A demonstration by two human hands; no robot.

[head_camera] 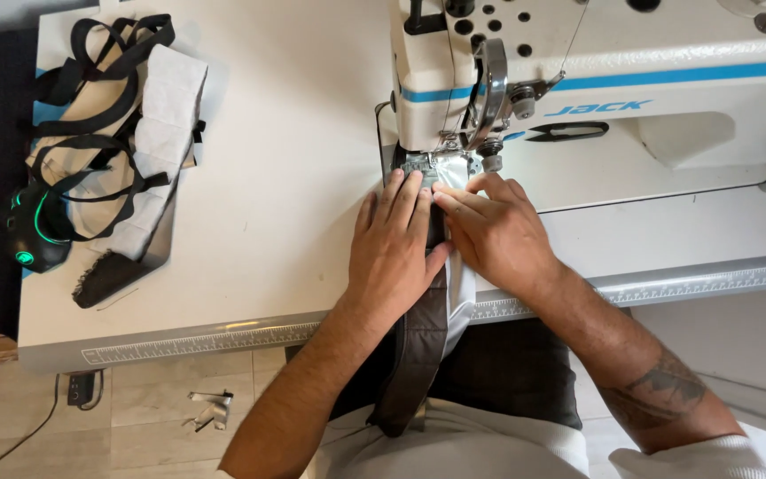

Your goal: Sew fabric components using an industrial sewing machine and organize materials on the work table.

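Head cam showed both hands flat, left hand [394, 244] and right hand [492, 232] pressing the dark quilted strap [418, 341] under the sewing machine [596, 89] presser foot [418, 165]; stitching step, next needed steady straight feeding

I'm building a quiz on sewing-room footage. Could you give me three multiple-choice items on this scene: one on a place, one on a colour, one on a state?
1. Where does the pile of black straps and white padding lie?
A. left end of the table
B. on the floor
C. on the machine

2. What colour is the stripe along the sewing machine?
A. red
B. blue
C. green

3. How do the hands rest on the dark strap?
A. both lifted clear
B. one only
C. both pressing flat

Answers: 1 A, the pile sits far left on the table. 2 B, the band is blue. 3 C, the left hand and right hand lie flat by the presser foot.
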